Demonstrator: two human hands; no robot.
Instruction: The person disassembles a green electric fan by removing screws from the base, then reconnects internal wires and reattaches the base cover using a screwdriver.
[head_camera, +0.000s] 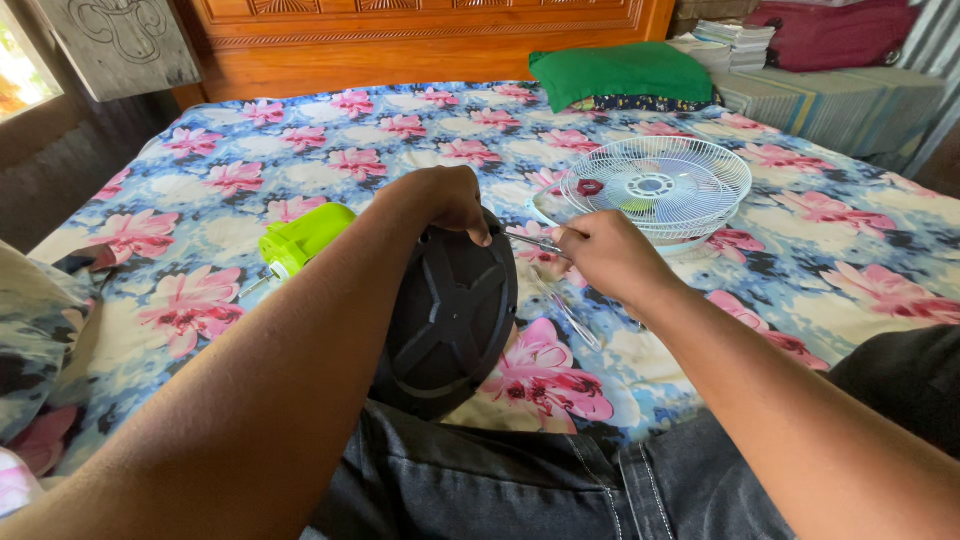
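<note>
A round black fan base (447, 325) was seen standing on its edge on the person's lap, its ribbed underside turned toward the camera. It was steadied by the left hand (448, 200), whose fingers were curled over the top rim and closed on it, the thumb pressed against the near face. The lower edge of the base rested against dark jeans (480, 480).

The right hand (608, 255) was held just to the right of the base, at the level of its upper rim. Its fingers were pinched shut on a thin metal tool (535, 241), apparently a screwdriver, whose shaft pointed left toward the top edge of the base. Whether the tip touched the base could not be told.

Behind the right hand, a white wire fan guard (680, 175) lay flat on the bed, with what looked like a second white part beneath it. A transparent fan blade (565, 310) was noted on the sheet below the right hand, partly hard to make out against the print. To the left of the base, a lime-green housing (300, 238) lay on the sheet, well apart from both hands.

All items were recorded on a bed covered with a blue sheet with pink flowers (250, 150). A green pillow (620, 72) lay at the head of the bed, against a carved wooden headboard (420, 35).
</note>
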